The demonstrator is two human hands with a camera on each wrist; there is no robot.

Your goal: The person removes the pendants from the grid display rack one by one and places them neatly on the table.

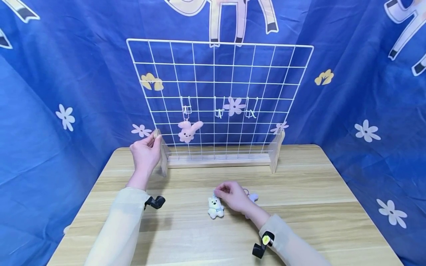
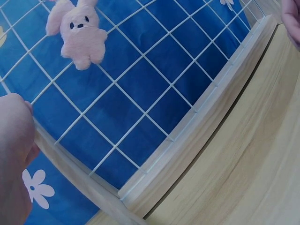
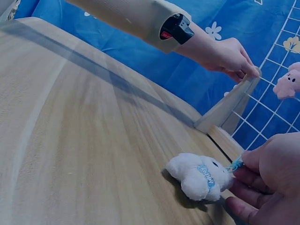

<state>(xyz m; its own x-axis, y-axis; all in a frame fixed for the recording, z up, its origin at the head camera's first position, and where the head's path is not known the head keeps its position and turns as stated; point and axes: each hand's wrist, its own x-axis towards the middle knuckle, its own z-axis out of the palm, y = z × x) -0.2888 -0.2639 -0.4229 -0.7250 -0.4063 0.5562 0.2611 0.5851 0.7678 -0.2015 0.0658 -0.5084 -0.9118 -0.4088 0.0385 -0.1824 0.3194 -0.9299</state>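
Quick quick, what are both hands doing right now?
Left hand: closed, gripping the top of the left wooden support.
Right hand: closed, pinching the blue cord of the white plush animal charm.

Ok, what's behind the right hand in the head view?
Past the right hand, part of a pale lavender item shows on the tabletop, with a ring next to it. The rest is covered, so its full shape can't be told.
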